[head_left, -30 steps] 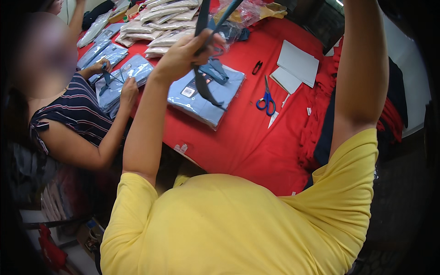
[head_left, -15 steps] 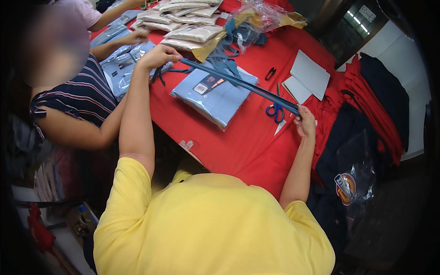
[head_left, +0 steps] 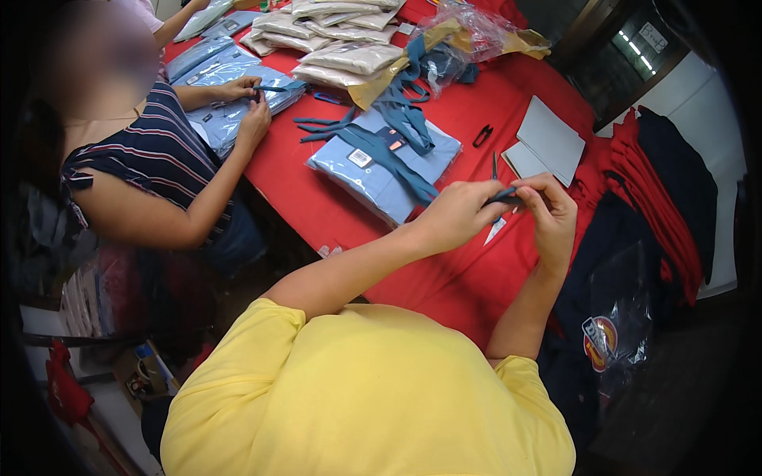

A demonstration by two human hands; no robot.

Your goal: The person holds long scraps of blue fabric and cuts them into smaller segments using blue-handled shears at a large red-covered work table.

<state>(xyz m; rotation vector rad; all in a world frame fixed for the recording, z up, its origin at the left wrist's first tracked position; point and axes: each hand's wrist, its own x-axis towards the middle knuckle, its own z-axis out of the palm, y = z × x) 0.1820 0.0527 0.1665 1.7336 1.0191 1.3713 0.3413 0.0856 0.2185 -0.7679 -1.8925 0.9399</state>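
Observation:
A blue fabric strip (head_left: 502,196) is pinched at one end between my left hand (head_left: 454,208) and my right hand (head_left: 553,213), which meet above the right part of the table. Both hands are closed, fingertips almost touching. More of the blue fabric (head_left: 373,147) trails back across a clear-bagged light blue folded garment (head_left: 337,163) that carries a tag and a white label. Beneath my hands, scissors (head_left: 494,165) lie mostly hidden, with the blade end showing. Beyond them rest small black thread snips (head_left: 482,135).
White sheets (head_left: 548,143) lie to the right, near piled red and navy garments (head_left: 647,190). Stacked bagged beige packs (head_left: 349,57) and crumpled clear plastic (head_left: 468,32) are at the back of the red-covered table (head_left: 309,226). At left, a co-worker's hands (head_left: 250,99) handle a blue strip over bagged garments.
My left hand has moved right to meet my right hand, and the strip stretched between them has gone slack over the bagged garment. The co-worker's hands have come together.

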